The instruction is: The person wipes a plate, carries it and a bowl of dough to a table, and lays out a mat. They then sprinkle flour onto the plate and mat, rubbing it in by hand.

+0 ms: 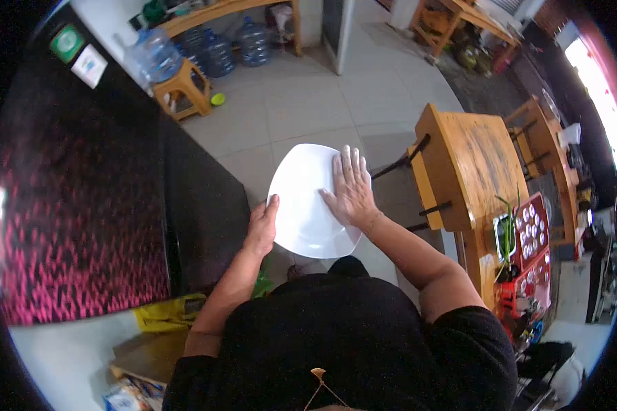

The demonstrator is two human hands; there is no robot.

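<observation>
A white squarish plate with rounded corners is held out in front of my body, its broad face toward me. My left hand grips its left edge, thumb on the face and the other fingers hidden behind the rim. Flat on the right part of the plate lies my right hand, fingers stretched out and the thumb pointing left. No food or other object shows on the plate's surface.
To my left stands a dark fridge with a pink pattern. A wooden table is at the right, near a red tray. Farther off are water jugs, a plastic stool and a small green bowl on the tiled floor.
</observation>
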